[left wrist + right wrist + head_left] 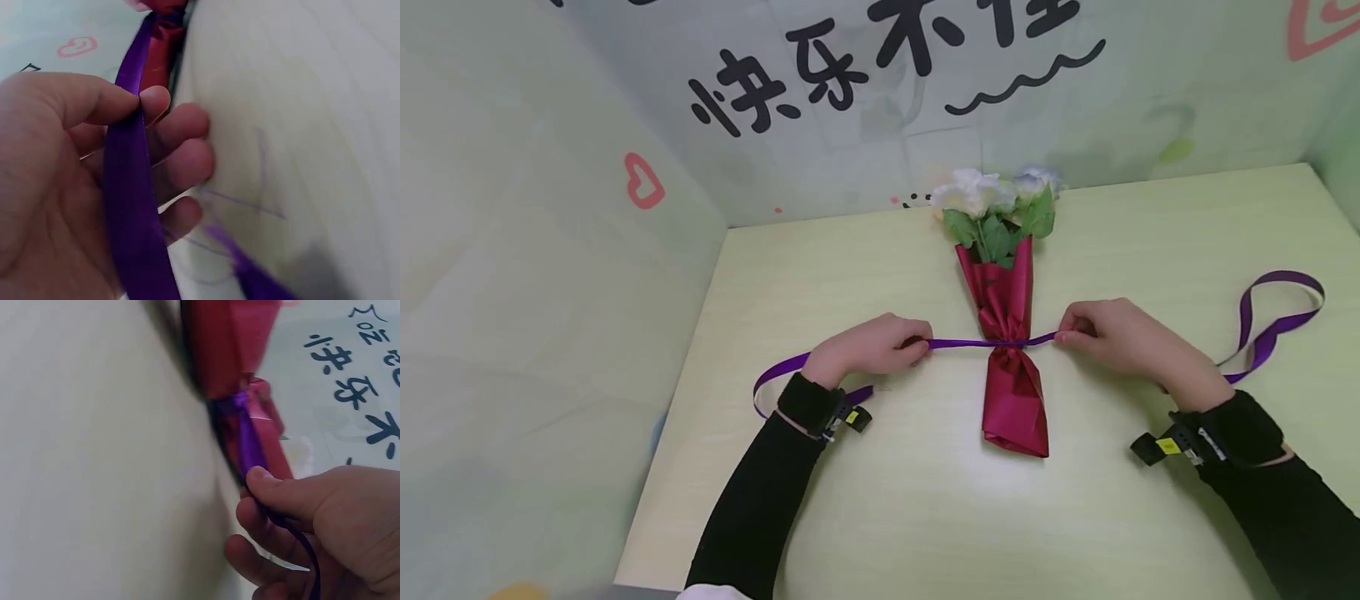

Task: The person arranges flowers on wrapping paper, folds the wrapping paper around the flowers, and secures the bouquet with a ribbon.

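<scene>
A bouquet of white and pale lilac flowers (976, 193) with green leaves lies on the table, its stems wrapped in dark red paper (1017, 408). A purple ribbon (958, 343) crosses the wrap's narrow waist, where it is knotted and gathers the paper. My left hand (880, 343) pinches the ribbon left of the bouquet between thumb and forefinger; in the left wrist view the ribbon (134, 206) runs down across the palm. On the other side my right hand (1105, 333) pinches the other end, and the ribbon between both hands is stretched nearly straight.
One loose ribbon tail (1273, 333) loops on the table beyond the right wrist; the other (778, 371) curls by the left wrist. Behind the pale wooden table (910, 517) stands a printed backdrop (880, 150) with black lettering, and a side panel (550, 333) rises at left.
</scene>
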A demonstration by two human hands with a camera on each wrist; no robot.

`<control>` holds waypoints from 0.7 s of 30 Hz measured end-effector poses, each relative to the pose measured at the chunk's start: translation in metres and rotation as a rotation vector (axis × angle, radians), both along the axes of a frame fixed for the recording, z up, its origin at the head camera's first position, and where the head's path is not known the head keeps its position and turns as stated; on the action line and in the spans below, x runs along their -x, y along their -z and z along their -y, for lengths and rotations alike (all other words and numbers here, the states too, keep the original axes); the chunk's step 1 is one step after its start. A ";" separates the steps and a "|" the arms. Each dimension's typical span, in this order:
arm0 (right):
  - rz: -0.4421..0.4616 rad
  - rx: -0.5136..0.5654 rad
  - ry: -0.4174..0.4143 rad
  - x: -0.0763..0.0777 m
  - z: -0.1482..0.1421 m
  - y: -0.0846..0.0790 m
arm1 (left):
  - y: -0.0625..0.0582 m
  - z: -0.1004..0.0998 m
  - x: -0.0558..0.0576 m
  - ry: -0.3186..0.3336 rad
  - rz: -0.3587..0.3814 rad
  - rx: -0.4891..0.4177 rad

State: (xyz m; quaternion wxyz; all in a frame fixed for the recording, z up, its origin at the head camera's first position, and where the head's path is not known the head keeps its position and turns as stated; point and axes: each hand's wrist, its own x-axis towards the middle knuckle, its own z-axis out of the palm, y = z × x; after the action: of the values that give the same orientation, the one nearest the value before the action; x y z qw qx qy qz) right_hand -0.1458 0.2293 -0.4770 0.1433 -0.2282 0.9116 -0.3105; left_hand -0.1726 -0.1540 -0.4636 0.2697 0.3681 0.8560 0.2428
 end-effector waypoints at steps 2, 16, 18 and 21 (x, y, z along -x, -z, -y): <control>0.007 -0.006 -0.004 0.003 -0.002 -0.005 | -0.005 -0.001 -0.002 -0.028 0.031 0.009; 0.111 -0.048 0.008 0.013 -0.004 -0.050 | -0.062 0.015 0.006 -0.155 0.088 0.060; 0.127 -0.069 0.020 0.013 -0.007 -0.057 | -0.072 0.018 0.010 -0.182 0.086 0.009; 0.169 -0.097 0.028 0.013 -0.012 -0.069 | -0.083 0.018 0.015 -0.215 0.071 -0.141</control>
State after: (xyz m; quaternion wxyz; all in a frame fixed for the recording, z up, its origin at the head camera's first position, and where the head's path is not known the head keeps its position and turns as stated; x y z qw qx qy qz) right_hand -0.1586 0.2415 -0.4075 0.2261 -0.1811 0.9134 -0.2861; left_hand -0.1873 -0.1719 -0.3806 0.2455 0.2833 0.8613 0.3430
